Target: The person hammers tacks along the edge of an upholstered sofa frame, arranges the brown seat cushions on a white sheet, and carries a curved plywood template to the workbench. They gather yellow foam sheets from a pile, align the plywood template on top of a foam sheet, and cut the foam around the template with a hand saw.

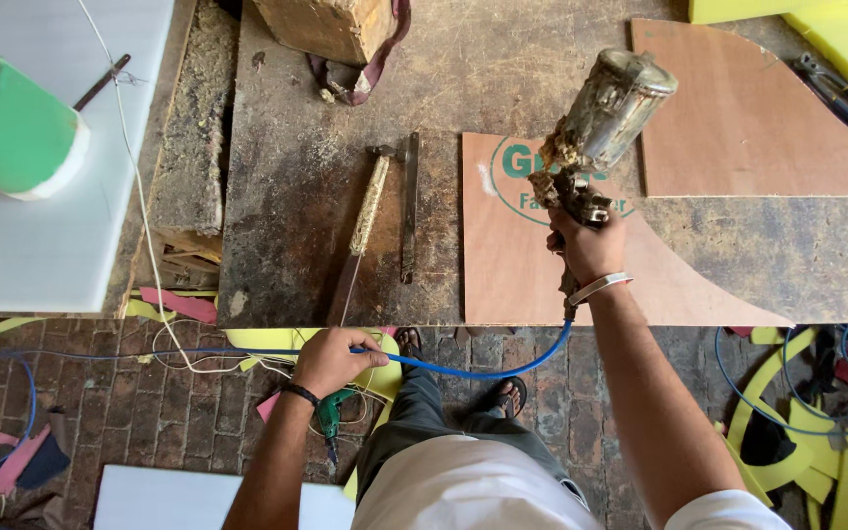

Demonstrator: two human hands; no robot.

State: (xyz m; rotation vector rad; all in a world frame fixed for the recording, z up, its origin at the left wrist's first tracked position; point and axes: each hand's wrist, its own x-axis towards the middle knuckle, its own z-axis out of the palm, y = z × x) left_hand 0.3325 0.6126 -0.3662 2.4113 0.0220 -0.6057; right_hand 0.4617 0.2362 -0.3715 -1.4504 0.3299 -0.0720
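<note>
The right hand (589,245) is clamped round the grip of a crusted spray gun (596,128), held above the worktable (306,196) over a curved plywood panel (512,265). The gun's metal cup (620,93) sits on top, tilted, coated in dried glue; what is in it cannot be seen. A blue hose (483,371) runs from under the gun's grip down past the table edge to the left hand (331,358), whose fingers are closed on it, low in front of the table over the brick floor (100,412). On the table, left of the panel, lie a hammer (367,211) with a stained handle and a flat metal bar (409,206) just beside it. A second plywood piece (748,118) lies farther right, with pliers (846,98) near its far edge. A green foam block (12,123) rests on a white sheet (51,245) at the left. Yellow foam scraps (836,461) litter the floor at the right.
</note>
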